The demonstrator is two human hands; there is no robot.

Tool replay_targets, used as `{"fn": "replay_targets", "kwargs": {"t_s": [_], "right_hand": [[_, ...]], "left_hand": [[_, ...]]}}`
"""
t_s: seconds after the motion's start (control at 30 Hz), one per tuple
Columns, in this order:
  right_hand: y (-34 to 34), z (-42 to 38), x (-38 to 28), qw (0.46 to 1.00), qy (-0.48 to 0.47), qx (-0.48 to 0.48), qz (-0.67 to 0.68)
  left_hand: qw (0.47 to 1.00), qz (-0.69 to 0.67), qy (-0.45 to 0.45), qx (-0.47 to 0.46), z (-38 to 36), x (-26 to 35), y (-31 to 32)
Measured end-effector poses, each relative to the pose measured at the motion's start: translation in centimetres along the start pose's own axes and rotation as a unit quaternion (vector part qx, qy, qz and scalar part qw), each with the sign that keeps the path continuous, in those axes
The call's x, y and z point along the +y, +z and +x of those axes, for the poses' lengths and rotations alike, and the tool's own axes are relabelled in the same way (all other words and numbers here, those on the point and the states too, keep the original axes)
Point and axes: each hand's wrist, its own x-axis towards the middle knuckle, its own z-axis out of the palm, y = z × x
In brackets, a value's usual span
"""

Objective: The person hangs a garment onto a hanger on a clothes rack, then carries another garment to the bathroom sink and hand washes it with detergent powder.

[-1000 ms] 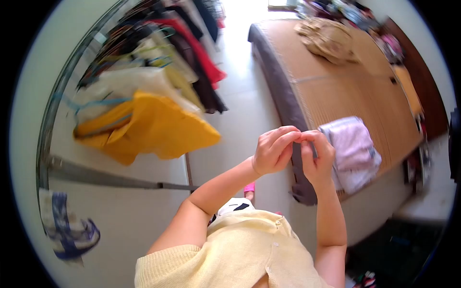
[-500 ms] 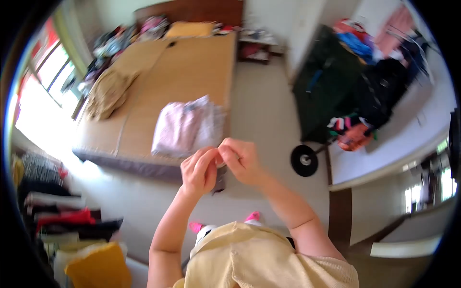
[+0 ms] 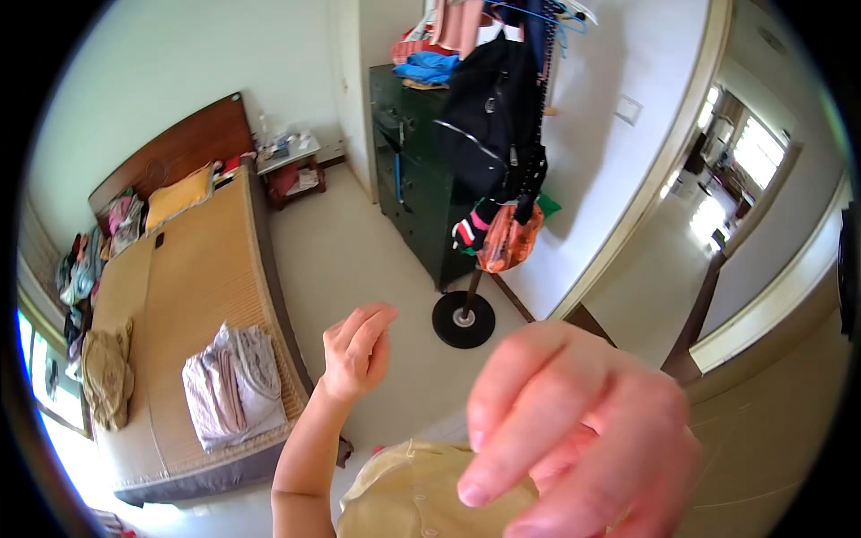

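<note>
My left hand (image 3: 357, 351) is held out in front of me, its fingers loosely bent and pointing right, with nothing visible in it. Close to the camera, my right hand (image 3: 587, 430) looms large and slightly blurred. Its fingers are curled but apart, and I see no object in them. Neither hand touches anything I can make out. To the left of my left hand, a folded stack of pale pink and grey cloth (image 3: 235, 386) lies near the edge of the bed (image 3: 193, 287).
A rumpled tan garment (image 3: 108, 372) and an orange pillow (image 3: 179, 197) lie on the bed. Beyond my hands stand a dark green cabinet (image 3: 417, 179) and a coat stand with a round black base (image 3: 464, 319), hung with a black backpack (image 3: 493, 117). A doorway opens at the right.
My hands, earlier fingertip to fingertip, have come apart. The right hand has moved right and close to the camera. The view has swung right and up towards the doorway.
</note>
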Motion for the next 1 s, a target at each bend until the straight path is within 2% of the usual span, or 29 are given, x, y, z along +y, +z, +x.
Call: {"fn": "replay_targets", "kwargs": {"t_s": [0.1,0.13,0.23,0.27,0.33,0.37,0.43,0.5,0.63,0.77,0.87,1.0], "right_hand": [[-1.5,-0.7,-0.3,0.987,-0.058,-0.001,-0.147],[-3.2,-1.1,-1.1,0.983,-0.021,-0.033,-0.177],[-3.0,0.0,-2.3,0.956,0.074,-0.019,-0.284],[-3.5,-1.0,0.8,0.958,-0.060,-0.012,-0.282],[-3.5,-1.8,3.3,0.934,-0.159,0.021,-0.319],[-2.6,-2.4,3.2,0.924,-0.122,0.045,-0.361],[-3.4,-2.9,5.3,0.925,-0.110,0.046,-0.361],[-6.8,-3.5,9.4,0.949,-0.167,0.009,-0.267],[-6.6,-6.3,17.3,0.970,-0.109,0.036,-0.213],[-4.4,-9.2,23.8,0.995,0.013,0.049,-0.084],[-3.7,-9.8,27.3,0.989,0.138,-0.036,0.044],[1.0,-11.0,32.9,0.976,0.147,0.029,0.160]], "left_hand": [[0.999,-0.041,-0.004,-0.016,2.0,-1.1,2.4],[0.998,-0.055,0.001,-0.017,2.3,-1.6,3.2],[0.996,-0.084,0.018,-0.008,4.0,-3.7,5.4],[0.996,-0.090,0.020,-0.009,4.5,-4.5,5.9],[0.995,-0.099,0.027,-0.017,5.7,-6.1,6.8],[0.994,-0.102,0.029,-0.022,6.3,-7.2,7.2],[0.994,-0.101,0.035,-0.021,7.4,-9.2,7.4],[0.996,-0.080,0.042,-0.007,8.5,-11.6,7.3],[0.999,-0.048,0.005,-0.007,7.0,-18.0,5.2],[0.989,-0.010,-0.146,0.003,3.6,-23.5,2.0],[0.967,0.021,-0.252,0.031,0.4,-25.8,-0.3],[0.934,0.101,-0.340,0.053,-3.0,-26.8,-4.3]]}}
